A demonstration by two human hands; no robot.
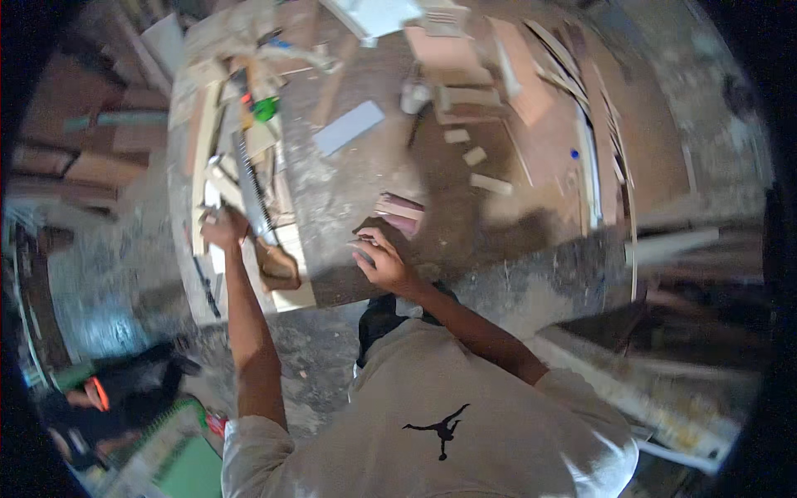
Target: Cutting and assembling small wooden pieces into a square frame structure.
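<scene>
My left hand [222,227] reaches over long pale wood strips at the left side of the worktable. Its fingers are blurred, so whether it holds anything is unclear. Just to its right lies a hand saw [277,264], its wooden handle toward me and its toothed blade pointing away. My right hand [383,261] hovers near the front edge with thumb and fingers curled together. Something small and dark seems to be between them, too blurred to name. Beyond those fingers sits a maroon-and-tan striped block [400,213]. A pale grey rectangular board [349,128] lies farther back.
Small wood offcuts [475,156] and a whitish cup-like container [415,97] stand right of centre. Thin boards and strips [523,75] crowd the far right. A green object [266,109] lies among wood scraps at left. A dark bundle with an orange strip [100,393] is at lower left.
</scene>
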